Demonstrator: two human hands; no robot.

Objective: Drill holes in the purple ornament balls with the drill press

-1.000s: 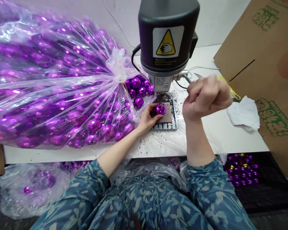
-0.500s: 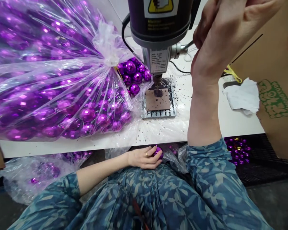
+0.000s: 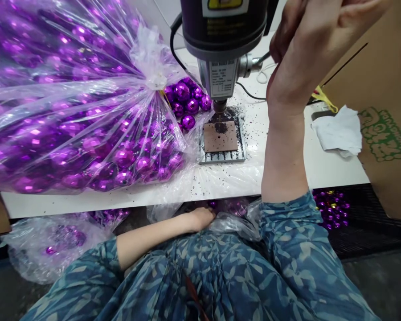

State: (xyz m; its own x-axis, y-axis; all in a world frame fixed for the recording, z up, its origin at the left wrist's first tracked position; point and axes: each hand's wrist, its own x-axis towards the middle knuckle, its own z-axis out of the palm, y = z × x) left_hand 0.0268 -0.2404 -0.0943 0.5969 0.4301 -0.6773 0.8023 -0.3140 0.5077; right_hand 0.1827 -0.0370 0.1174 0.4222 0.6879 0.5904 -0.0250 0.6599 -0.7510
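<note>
My right hand (image 3: 304, 49) is raised beside the bench drill press (image 3: 223, 31), its fingers closed round the press's metal lever (image 3: 264, 58). Below the chuck, a flat brown board (image 3: 219, 141) with a small hole lies on the slotted metal base (image 3: 222, 157), with dark shavings around it. Low in front of my lap, my left hand (image 3: 202, 217) reaches under the table edge at a clear plastic bag (image 3: 235, 227). Its fingers are hidden, so any grip is out of sight. A shiny purple ball (image 3: 213, 204) shows just beyond it.
A big tied clear bag of purple faceted balls (image 3: 70, 133) fills the table's left side. Loose balls (image 3: 188, 121) lie behind it. A crumpled white cloth (image 3: 339, 131) and a cardboard box (image 3: 387, 178) are at right, above a black crate (image 3: 370, 232) with more balls.
My left hand has gone from fingers round a purple ball above my lap to reaching down toward the bag, fingers now hidden. My right hand stays on the lever.
</note>
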